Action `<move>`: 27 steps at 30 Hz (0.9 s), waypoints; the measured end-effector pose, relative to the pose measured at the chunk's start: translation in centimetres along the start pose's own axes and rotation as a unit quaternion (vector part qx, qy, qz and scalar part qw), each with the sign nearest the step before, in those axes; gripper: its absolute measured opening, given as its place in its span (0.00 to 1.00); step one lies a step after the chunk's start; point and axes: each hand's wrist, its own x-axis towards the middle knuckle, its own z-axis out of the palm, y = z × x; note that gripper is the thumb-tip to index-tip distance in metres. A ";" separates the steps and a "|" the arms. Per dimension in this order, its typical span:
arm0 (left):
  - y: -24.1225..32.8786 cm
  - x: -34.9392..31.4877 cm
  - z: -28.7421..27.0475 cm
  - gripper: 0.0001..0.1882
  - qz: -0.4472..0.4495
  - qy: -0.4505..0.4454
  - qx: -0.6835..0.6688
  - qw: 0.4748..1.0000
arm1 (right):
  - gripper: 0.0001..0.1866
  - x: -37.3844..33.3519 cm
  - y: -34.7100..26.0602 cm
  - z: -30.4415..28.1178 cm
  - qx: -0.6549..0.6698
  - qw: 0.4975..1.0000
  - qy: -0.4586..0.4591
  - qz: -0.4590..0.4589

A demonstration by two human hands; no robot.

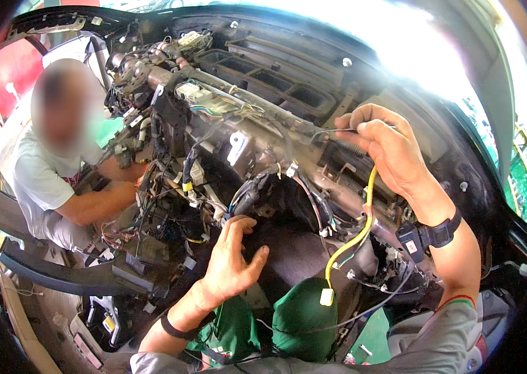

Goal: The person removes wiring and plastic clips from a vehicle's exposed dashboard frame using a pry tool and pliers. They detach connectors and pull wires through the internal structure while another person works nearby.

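My right hand (387, 146) is raised at the right, in front of the dashboard's metal crossbeam (332, 187). Its thumb and fingers pinch a thin dark wire (332, 130) that points toward the beam. A yellow cable (368, 206) hangs from beneath that hand and curves down to a white connector (326, 297) above my knee; whether the fingers also grip it is hidden. Lower and to the left, my left hand (233, 258) has its thumb and fingers apart with nothing in them. Its fingertips are close to a black-wrapped wire bundle (254, 193); contact is unclear.
Another person (58, 181) sits at the left, arms among tangled wires (145, 199). A dark curved trim piece (64, 268) crosses the lower left. Air vent openings (270, 78) lie beneath the windshield. Loose wires and connectors (394, 262) hang at the right.
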 end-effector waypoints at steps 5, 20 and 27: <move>-0.5 1.3 0.7 0.27 0.029 0.014 -0.024 0.999 | 0.07 0.4 0.8 -1.5 0.084 0.995 -0.048 0.004; 2.0 7.0 2.7 0.31 0.112 0.162 0.155 0.968 | 0.07 -0.6 1.7 -2.4 0.036 0.986 0.015 0.165; 1.5 9.7 1.8 0.20 0.030 0.085 0.190 0.978 | 0.21 -1.1 -0.4 -3.4 0.030 0.975 -0.087 0.203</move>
